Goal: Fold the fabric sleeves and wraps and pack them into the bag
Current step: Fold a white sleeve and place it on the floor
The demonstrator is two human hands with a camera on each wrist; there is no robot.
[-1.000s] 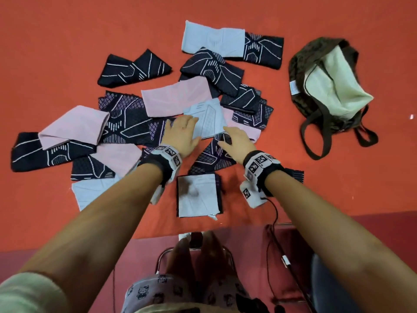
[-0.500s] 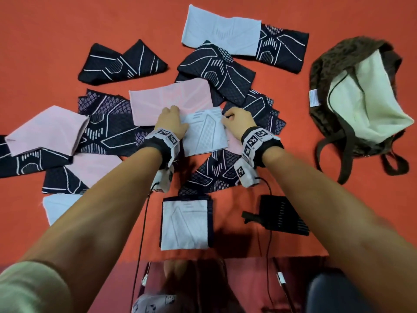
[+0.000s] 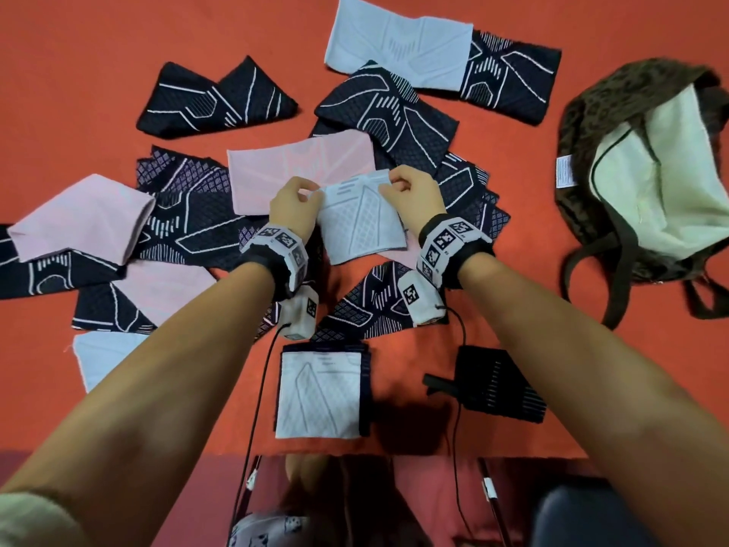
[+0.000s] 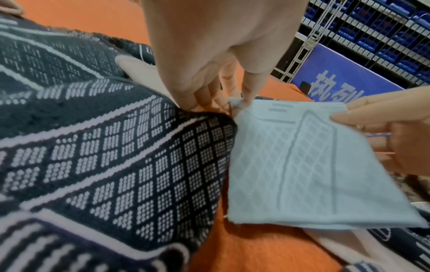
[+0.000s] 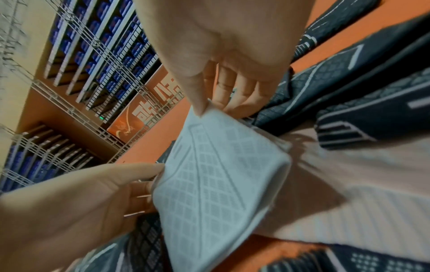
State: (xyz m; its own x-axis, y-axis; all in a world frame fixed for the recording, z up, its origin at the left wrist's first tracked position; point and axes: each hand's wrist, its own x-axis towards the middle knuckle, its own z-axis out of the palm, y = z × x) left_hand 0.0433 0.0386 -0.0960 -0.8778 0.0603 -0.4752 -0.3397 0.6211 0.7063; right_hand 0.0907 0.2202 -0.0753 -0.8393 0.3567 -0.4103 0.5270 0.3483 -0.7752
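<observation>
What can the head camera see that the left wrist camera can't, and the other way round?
Only the head view shows the open brown bag, the folded stack near the person, and the whole spread of sleeves on the orange cloth. Only the left wrist view shows wire shelving and a blue sign behind. Both show the left hand and right hand pinching the top corners of the light blue sleeve.

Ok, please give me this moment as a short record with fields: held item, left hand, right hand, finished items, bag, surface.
held item: pale blue sleeve, lifted by its far corners
left hand: left hand pinches the left corner
right hand: right hand pinches the right corner
finished items: folded stack with white on top, folded black wrap beside it
bag: brown bag lies open, light lining showing
surface: orange cloth
</observation>
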